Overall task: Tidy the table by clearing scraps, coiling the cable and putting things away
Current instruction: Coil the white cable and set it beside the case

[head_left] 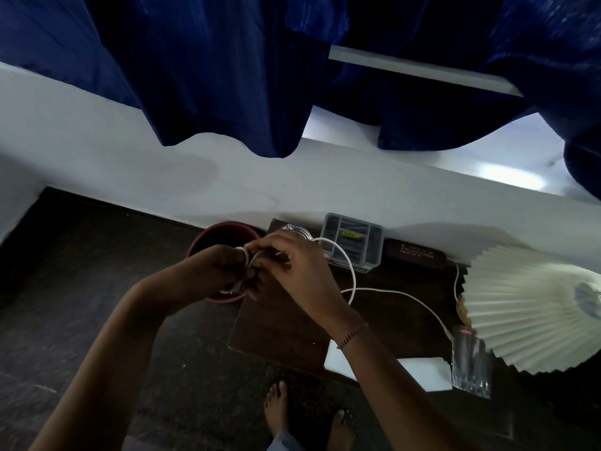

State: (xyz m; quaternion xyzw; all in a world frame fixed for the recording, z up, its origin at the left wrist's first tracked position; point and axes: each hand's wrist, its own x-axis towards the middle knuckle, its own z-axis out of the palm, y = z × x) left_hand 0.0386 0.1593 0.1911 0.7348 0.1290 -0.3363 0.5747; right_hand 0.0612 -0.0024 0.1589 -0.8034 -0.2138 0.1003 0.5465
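Dark wooden table [283,333] stands pushed against a white wall [130,177]; its left edge runs down beside the maroon bin [208,237], with bare dark floor [81,288] open to the left and near side. Back edge is crowded: glass dish [294,230], grey compartment organiser [353,242], dark case [414,255]. Right side is taken by a pleated lamp shade [520,304], with a clear packet [470,359] and white sheet [400,369] at the near right corner. Blue curtain [211,76] hangs above, clear of the table.

Both hands meet over the bin's rim. Left hand [218,271] is closed around several loops of white cable [353,271], wound about its fingers. Right hand [292,265] pinches the strand at the coil. The free length arcs up past the organiser, loops back, then trails right and toward the near side across the table to the lamp's base. Its long run lies roughly left to right.
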